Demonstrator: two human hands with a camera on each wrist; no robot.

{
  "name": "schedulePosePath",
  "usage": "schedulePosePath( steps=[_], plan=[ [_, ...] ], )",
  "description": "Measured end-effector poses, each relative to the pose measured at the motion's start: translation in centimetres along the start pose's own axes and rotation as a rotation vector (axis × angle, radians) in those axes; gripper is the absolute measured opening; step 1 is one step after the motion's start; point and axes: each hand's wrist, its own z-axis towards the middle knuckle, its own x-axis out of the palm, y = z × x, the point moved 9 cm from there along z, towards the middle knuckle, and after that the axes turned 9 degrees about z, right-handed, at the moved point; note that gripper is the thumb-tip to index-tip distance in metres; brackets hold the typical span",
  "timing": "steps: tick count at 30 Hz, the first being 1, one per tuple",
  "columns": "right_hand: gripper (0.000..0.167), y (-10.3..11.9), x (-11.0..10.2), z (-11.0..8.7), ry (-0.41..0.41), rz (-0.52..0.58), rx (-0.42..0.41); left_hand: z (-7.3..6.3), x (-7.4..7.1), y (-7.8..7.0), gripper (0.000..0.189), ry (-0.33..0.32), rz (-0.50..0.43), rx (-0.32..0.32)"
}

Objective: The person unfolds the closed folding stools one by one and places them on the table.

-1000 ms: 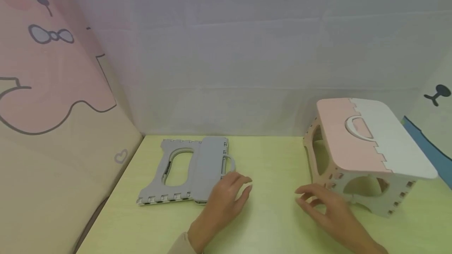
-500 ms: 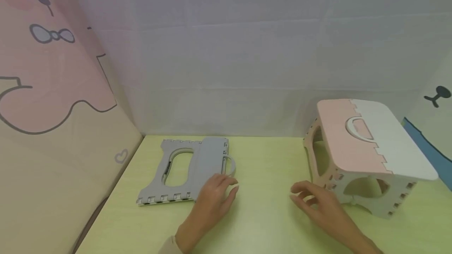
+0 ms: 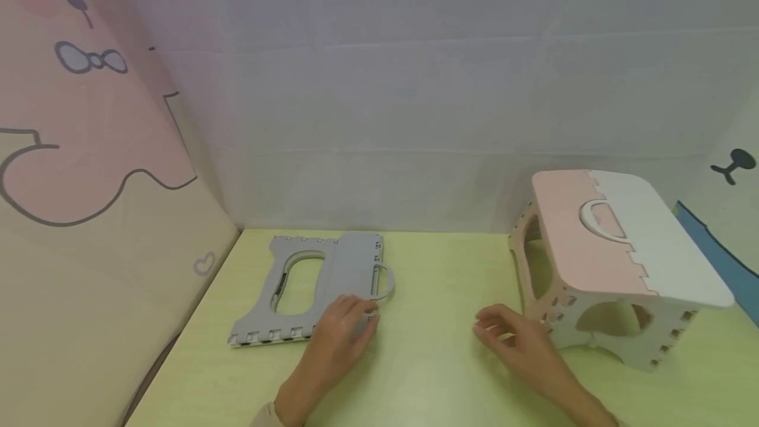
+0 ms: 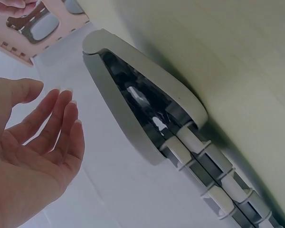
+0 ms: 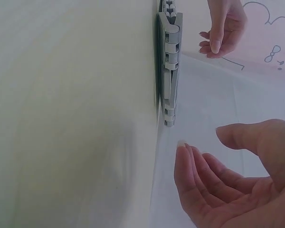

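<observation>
A grey folding stool [image 3: 351, 262] lies folded flat on the table, its curved carry handle [image 3: 389, 281] pointing right. Over the stool's near right corner hovers my left hand [image 3: 337, 335], fingers loosely bent and holding nothing. In the left wrist view a gap separates the hand [image 4: 40, 147] from the stool's edge [image 4: 147, 99]. My right hand [image 3: 522, 348] hangs above the table, left of the near side of a pink and white stool [image 3: 593, 236], which stands unfolded. Its thumb and fingers are apart with nothing between them, as the right wrist view confirms.
The pale yellow-green table [image 3: 439, 374] carries both stools. A whitish cloth wall [image 3: 379, 97] rises along its back edge. At the left, a printed cloth panel [image 3: 107, 269] borders the table, and another patterned panel [image 3: 717, 229] stands behind the upright stool at right.
My left hand has moved left, from beside the handle to over the grey stool's near corner. The right hand has drifted slightly left. Both stools stay put.
</observation>
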Motion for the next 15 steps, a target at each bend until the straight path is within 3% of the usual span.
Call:
schedulePosePath(
  steps=[7,15],
  plan=[
    [0.019,-0.7,1.1,0.4,0.029,0.047,0.084,-0.5,-0.3,0.6,0.022,-0.01,-0.007,-0.001],
    [0.019,-0.4,2.3,1.0,0.029,0.075,0.042,-1.2,-0.9,1.5,0.022,-0.015,0.011,-0.013]
  ],
)
